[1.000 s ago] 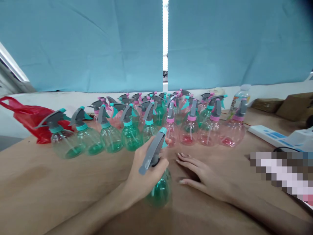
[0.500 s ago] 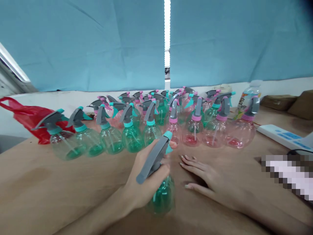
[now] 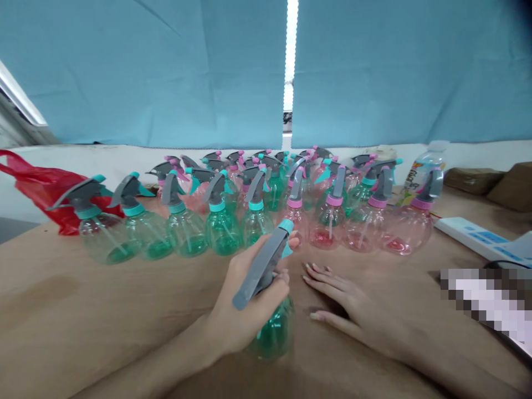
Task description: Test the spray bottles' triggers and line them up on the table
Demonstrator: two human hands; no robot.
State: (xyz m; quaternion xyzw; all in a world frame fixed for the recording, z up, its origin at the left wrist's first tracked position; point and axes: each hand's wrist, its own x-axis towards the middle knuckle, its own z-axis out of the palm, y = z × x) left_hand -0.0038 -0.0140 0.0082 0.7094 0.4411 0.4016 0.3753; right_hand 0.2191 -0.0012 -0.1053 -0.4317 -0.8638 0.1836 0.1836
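Green translucent spray bottle [image 3: 275, 334] with grey head [image 3: 262, 266].

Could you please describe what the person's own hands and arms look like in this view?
The left hand and the right hand are both ungloved. The left forearm and right forearm show no sleeve, watch or bracelet. The fingers of the right hand are slender, with nails reaching past the tips; no ring shows on them. The left ones are partly hidden.
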